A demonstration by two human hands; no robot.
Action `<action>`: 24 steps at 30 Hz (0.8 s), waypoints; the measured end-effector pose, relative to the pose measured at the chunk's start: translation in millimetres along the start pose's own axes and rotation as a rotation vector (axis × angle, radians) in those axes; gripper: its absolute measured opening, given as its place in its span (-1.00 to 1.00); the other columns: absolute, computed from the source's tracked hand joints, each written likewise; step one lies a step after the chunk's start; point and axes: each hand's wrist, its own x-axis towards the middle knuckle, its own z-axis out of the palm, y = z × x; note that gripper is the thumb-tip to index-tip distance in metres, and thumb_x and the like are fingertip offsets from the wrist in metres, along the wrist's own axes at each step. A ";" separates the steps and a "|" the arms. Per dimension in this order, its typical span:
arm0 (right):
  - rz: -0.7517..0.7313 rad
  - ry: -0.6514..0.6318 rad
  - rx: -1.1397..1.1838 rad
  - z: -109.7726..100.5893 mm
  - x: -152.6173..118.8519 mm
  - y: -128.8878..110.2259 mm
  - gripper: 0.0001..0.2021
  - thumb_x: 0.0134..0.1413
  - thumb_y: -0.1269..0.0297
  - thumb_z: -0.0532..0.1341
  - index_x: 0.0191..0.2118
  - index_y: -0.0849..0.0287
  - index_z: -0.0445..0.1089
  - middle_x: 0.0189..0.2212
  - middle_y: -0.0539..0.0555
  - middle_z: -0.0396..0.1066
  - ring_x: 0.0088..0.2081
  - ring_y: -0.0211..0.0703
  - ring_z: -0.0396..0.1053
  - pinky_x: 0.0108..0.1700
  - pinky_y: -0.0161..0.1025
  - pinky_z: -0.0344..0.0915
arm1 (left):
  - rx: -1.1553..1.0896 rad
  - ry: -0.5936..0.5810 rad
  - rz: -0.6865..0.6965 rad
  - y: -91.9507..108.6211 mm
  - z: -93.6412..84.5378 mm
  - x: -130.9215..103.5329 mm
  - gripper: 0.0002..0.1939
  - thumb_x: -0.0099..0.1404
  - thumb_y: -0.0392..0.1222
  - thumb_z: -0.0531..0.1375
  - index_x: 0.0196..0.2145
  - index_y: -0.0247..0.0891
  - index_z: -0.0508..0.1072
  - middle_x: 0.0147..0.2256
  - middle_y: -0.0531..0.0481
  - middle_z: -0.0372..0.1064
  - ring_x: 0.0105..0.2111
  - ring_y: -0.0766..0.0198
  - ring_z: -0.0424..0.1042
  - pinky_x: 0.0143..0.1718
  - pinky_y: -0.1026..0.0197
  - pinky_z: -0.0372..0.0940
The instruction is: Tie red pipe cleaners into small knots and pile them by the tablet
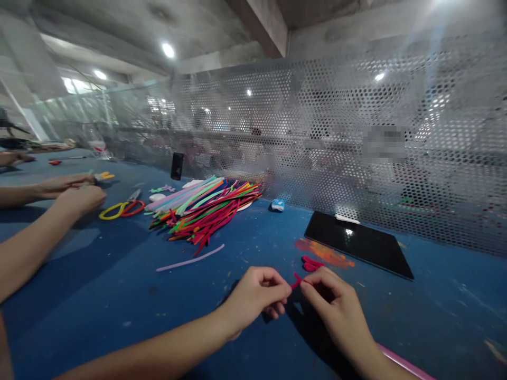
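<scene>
Between my two hands is a short red pipe cleaner [296, 282], bent or crossed near its middle. My left hand [259, 293] pinches one end between thumb and fingertips. The other end is in the pinch of my right hand [332, 298]. Just behind my right fingers, a looped red pipe-cleaner piece [311, 263] lies on the blue table [245, 338]. To the left of my hands rests a single lilac pipe cleaner [190, 258]. Farther back is a big pile of pipe cleaners [209, 208] in many colours.
Scissors [124, 207] with yellow and red handles lie left of the pile, near a co-worker's hands [79, 192]. A black tablet [358, 243] is at the right. A small blue-and-white object [278, 205] and a phone [177, 166] stand by the perforated metal screen [317, 142].
</scene>
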 end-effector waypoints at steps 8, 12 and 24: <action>-0.069 -0.083 0.052 3.9 -2.1 3.1 -0.85 0.04 0.25 0.14 -0.48 0.15 0.37 -0.51 0.01 0.35 -0.43 -0.19 0.30 -0.34 -0.31 0.19 | -0.020 -0.098 0.055 -2.6 -0.2 -3.3 -0.71 -0.05 -0.09 0.28 -0.42 -0.33 0.38 -0.60 0.09 0.33 -0.62 0.41 0.29 -0.57 0.34 0.21; -0.079 -0.113 -0.021 7.4 -1.5 5.2 -0.83 0.04 0.22 0.13 -0.48 0.15 0.37 -0.51 0.03 0.37 -0.45 -0.18 0.31 -0.40 -0.31 0.19 | -0.097 -0.029 0.097 -6.5 -0.5 -1.9 -0.71 -0.07 -0.12 0.29 -0.43 -0.34 0.36 -0.60 0.07 0.33 -0.56 0.36 0.34 -0.51 0.30 0.24; -0.020 -0.164 0.005 7.8 -5.0 -2.5 -0.84 0.04 0.25 0.13 -0.42 0.17 0.41 -0.47 0.03 0.44 -0.41 -0.17 0.36 -0.35 -0.35 0.22 | 0.052 0.003 0.139 -5.0 -1.5 -2.4 -0.77 -0.03 -0.17 0.26 -0.42 -0.35 0.38 -0.65 0.16 0.20 -0.65 0.48 0.13 -0.65 0.41 -0.02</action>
